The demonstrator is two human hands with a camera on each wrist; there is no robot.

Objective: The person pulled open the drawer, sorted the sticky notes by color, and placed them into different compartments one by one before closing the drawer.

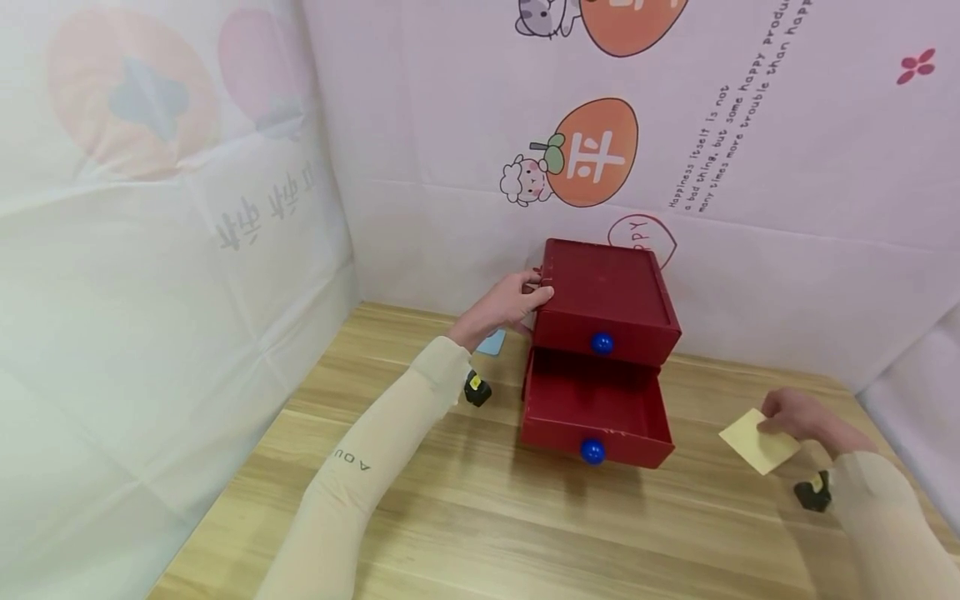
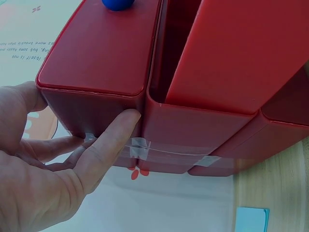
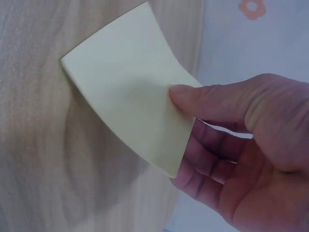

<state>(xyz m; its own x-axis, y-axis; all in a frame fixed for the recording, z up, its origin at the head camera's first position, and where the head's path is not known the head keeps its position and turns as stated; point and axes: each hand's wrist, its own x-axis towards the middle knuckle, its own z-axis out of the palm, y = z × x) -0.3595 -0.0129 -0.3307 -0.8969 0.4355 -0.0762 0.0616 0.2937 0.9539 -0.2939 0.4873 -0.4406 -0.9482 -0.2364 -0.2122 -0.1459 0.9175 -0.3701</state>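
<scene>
With our left hand (image 1: 508, 303) we grip the upper left edge of the red cabinet (image 1: 609, 283), right of centre, while our right hand (image 1: 801, 415) pinches a yellow paper (image 1: 753, 443) at lower right.

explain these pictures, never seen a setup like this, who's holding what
There's no machine, just a person's bare left hand and right hand. The wide picture comes from a camera on the head; the two close-ups, from one on each wrist. On the wooden table stands a red drawer unit, its lower drawer pulled out, with a light blue square lying near its left side. The left hand holds the unit's upper left edge; the right pinches a yellow sheet above the table.
</scene>
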